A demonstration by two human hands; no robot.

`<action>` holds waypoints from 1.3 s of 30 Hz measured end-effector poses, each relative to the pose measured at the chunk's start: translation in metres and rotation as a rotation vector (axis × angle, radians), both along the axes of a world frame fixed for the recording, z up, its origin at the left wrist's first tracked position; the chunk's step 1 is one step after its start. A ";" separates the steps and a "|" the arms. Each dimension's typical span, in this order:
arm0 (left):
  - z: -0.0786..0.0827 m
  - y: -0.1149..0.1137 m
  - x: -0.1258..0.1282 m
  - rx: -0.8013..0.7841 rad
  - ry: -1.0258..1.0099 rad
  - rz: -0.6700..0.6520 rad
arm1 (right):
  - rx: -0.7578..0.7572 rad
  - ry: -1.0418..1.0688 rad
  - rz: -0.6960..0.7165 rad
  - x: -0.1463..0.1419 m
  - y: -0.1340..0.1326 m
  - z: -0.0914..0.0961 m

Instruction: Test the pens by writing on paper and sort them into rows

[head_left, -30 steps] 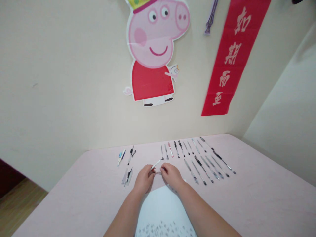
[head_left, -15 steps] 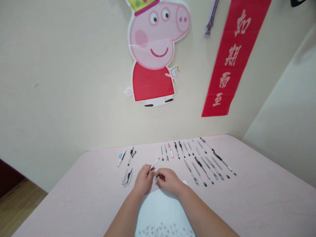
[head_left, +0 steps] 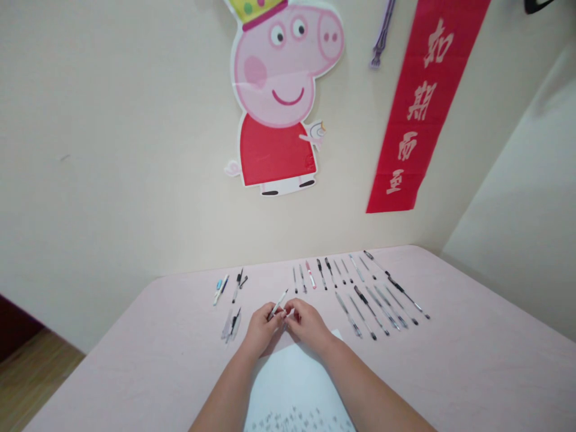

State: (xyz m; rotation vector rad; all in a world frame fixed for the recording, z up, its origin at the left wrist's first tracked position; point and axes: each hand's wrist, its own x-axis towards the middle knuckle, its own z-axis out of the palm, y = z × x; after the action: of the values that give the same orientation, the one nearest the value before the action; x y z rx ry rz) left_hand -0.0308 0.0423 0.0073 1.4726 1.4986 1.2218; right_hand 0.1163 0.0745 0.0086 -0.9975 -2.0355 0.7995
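My left hand is closed round a slim white pen, its dark tip pointing up and to the right. Close against it, my right hand has its fingers pinched together near the pen's lower end. What the right fingertips hold, if anything, is too small to make out. Below both wrists lies a white sheet of paper with rows of dark marks along its near part. Both hands hover at the far edge of the sheet.
Right of the hands, several pens and refills lie in two rows, among them a black-gripped pen and a pink pen. At left are a white-and-blue pen, a taken-apart black pen and clear pen parts. A wall stands behind the pink table.
My right hand has come up against the left, its fingertips now meeting the left fingers. The white pen has tilted more upright and shifted slightly left.
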 end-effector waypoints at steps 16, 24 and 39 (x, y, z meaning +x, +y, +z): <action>-0.001 0.002 -0.004 0.113 0.217 0.017 | -0.149 0.300 -0.094 -0.003 0.013 -0.009; -0.002 0.003 -0.011 0.198 0.462 0.161 | -0.232 0.437 -0.245 0.001 0.018 -0.005; -0.005 0.004 -0.012 0.186 0.540 0.130 | -0.258 0.510 -0.233 0.004 0.019 -0.004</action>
State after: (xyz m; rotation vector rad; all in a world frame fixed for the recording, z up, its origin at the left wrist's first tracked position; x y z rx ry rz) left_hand -0.0430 0.0467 0.0026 1.9668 1.8933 1.1115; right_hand 0.1206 0.0935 0.0044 -1.0210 -1.3807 1.0790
